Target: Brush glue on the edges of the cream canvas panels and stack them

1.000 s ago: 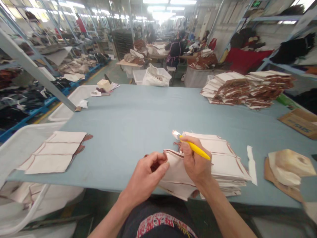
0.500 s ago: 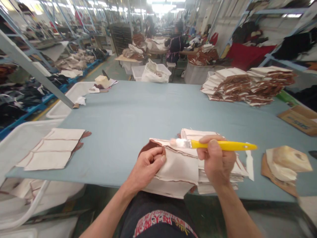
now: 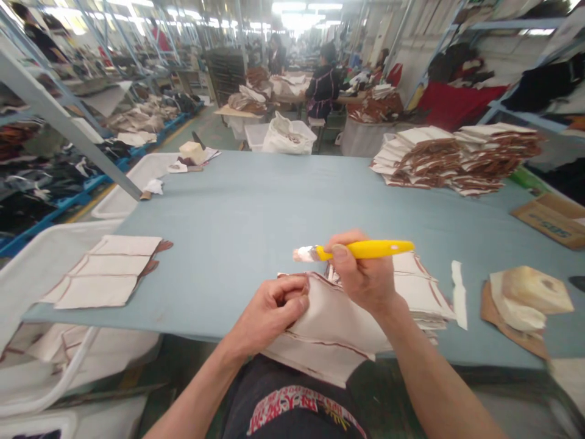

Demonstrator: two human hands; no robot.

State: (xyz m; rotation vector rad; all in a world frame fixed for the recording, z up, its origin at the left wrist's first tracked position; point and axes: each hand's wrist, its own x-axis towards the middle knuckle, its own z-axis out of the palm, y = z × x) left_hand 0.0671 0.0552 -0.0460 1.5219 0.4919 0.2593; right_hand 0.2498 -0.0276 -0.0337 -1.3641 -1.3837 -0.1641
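My left hand (image 3: 276, 311) pinches the upper left edge of a cream panel with brown seams (image 3: 326, 329), which overhangs the table's near edge in front of my apron. In my right hand (image 3: 365, 277) is a yellow-handled brush (image 3: 370, 249), held level above the panel's upper edge, its bristles pointing left. White stuff coats the bristles, which are apart from the panel. Partly hidden behind my right hand and wrist lies a stack of similar cream panels (image 3: 418, 286).
One cream panel piece (image 3: 107, 268) lies on the blue table (image 3: 219, 213) at left. Tall piles of panels (image 3: 452, 155) stand at the far right. A cut-open pale container (image 3: 530, 292), a white strip (image 3: 459, 296) and a cardboard box (image 3: 551, 219) sit at right.
My right hand has moved left and slightly up with the brush, whose bristles have left the panel's edge. The panel has tilted and shifted slightly lower, its brown inner side now mostly hidden.
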